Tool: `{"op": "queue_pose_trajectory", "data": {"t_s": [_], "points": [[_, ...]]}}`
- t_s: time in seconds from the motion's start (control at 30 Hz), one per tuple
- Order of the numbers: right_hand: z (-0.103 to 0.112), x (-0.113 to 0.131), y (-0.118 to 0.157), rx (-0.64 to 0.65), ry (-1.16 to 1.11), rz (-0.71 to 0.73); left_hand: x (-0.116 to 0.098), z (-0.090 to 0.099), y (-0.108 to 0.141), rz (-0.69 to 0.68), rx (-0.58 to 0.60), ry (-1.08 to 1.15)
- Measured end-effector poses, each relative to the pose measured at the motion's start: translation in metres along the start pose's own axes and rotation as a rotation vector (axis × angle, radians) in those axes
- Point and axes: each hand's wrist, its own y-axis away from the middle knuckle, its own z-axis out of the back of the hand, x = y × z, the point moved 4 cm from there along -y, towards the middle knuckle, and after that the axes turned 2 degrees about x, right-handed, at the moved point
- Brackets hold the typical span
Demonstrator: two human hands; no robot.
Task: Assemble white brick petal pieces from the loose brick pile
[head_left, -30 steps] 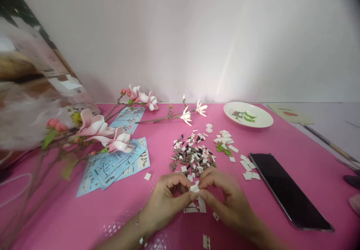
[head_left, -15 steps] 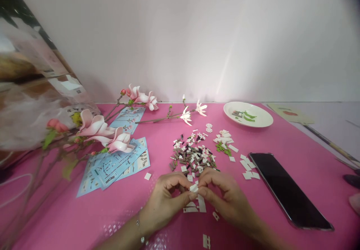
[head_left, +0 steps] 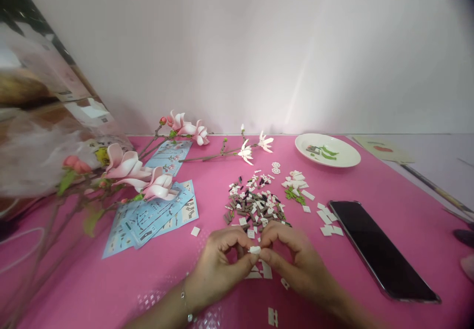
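Fingertips (head_left: 252, 262) of both hands close on a small white plastic brick (head_left: 255, 250), pinching it from either side above the pink mat (head_left: 388, 181). The left hand (head_left: 218, 272) and the right hand (head_left: 296, 262) are both curled, knuckles raised, their fingers bent inward and meeting around the piece. A thin metal bracelet (head_left: 184, 299) circles the left wrist. A few flat white pieces (head_left: 265, 270) lie on the mat beneath the hands.

Just beyond them spreads a loose heap of tiny plastic bricks (head_left: 254, 205), brown, white and near-black, with squared plates and short sticks jumbled together. To its right sit scattered white plates (head_left: 326, 223) and a small cluster of white and green pieces (head_left: 294, 188). A shallow white plate (head_left: 351, 158) holds a few green leaf-shaped parts (head_left: 322, 152). A smartphone (head_left: 381, 250) with a glossy black face lies at a slant on the right. On the left, pink-and-white magnolia blooms (head_left: 140, 178) on slender brown stems lie partly over pale blue instruction sheets (head_left: 148, 225), beside shiny, crinkled clear plastic film (head_left: 37, 131).
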Motion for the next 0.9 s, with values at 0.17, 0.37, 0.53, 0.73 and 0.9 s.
{"op": "queue_pose_trajectory", "data": {"t_s": [0.17,0.37,0.53,0.73,0.9], "points": [[0.002,-0.003,0.001,-0.006,0.001,-0.083,0.005,-0.003,-0.001,0.061,0.037,0.084],[0.001,-0.006,-0.002,0.003,-0.011,-0.176,0.01,-0.004,-0.002,0.149,0.041,0.127],[0.0,-0.004,-0.003,-0.009,-0.017,-0.189,0.006,-0.003,-0.002,0.111,0.023,0.01],[0.0,-0.008,0.0,0.019,-0.08,-0.22,0.007,-0.004,-0.001,0.089,0.022,-0.042],[0.001,-0.014,0.001,0.033,-0.094,-0.225,0.005,-0.004,-0.001,0.112,0.057,0.03]]}}
